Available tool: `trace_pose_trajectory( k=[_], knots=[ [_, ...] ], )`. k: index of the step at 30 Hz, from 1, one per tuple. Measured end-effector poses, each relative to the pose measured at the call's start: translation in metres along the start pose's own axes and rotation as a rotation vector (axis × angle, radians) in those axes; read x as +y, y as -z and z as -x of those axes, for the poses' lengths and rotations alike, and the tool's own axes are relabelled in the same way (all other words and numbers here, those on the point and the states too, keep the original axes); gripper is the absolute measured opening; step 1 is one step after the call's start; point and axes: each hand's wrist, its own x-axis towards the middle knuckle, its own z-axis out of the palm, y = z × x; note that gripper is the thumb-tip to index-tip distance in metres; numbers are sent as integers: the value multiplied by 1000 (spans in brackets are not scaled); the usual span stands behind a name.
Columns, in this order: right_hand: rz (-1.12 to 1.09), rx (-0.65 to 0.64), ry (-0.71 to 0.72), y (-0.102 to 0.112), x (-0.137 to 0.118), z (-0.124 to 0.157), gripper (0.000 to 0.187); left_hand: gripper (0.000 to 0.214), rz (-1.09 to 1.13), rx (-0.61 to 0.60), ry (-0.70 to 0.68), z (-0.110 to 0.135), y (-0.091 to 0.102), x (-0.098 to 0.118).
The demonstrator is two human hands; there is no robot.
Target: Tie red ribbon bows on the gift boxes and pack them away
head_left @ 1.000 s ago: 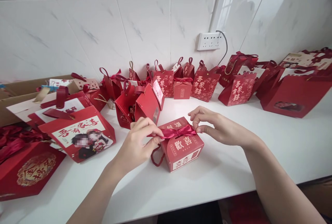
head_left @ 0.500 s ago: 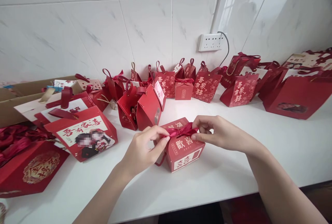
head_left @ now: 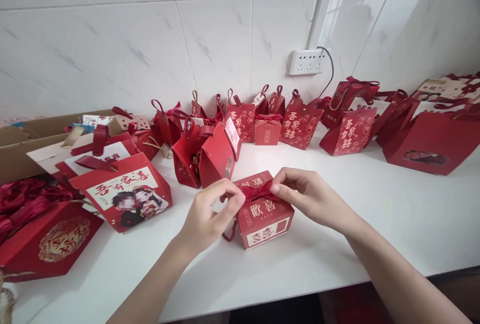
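Note:
In front of me a small red gift box (head_left: 265, 219) with gold and white lettering sits on the white table (head_left: 322, 254). A dark red ribbon (head_left: 258, 191) is tied in a bow across its top. My left hand (head_left: 213, 214) pinches the left side of the bow between thumb and forefinger. On the other side, my right hand (head_left: 305, 194) pinches the bow's right loop. A ribbon end hangs down at the box's left side, under my left hand. The knot's middle shows between both hands.
Several red gift boxes (head_left: 302, 126) line the back by the tiled wall. A box with a couple's picture (head_left: 129, 196) and a gold-lettered box (head_left: 56, 244) stand left, near a cardboard carton (head_left: 22, 161). A large red box (head_left: 423, 139) is right; a power socket (head_left: 306, 62) hangs above.
My right hand has moved slightly left, closer to the bow's middle. The bow looks smaller and tighter. My left hand stays at the bow's left side.

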Motion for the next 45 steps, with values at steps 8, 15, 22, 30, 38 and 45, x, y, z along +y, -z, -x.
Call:
trace_pose_trajectory(
  k=[8,15,22,30,38,45],
  knots=[
    [-94,-24,-130,6,0,-5,35,16,310,-74,326,-7,8,6],
    [-160,42,-166,7,-2,-9,29,26,491,-192,560,-7,8,2],
    [-197,-1,-252,15,-1,-10,32,23,503,-170,583,-10,10,4],
    [-298,-149,-305,28,9,-13,40,20,407,-256,541,-13,17,0],
    [-407,-220,-351,34,12,-14,40,23,407,-280,540,-14,20,1],
    [-440,-276,-374,38,14,-14,42,26,427,-317,570,-14,20,1]
  ],
)
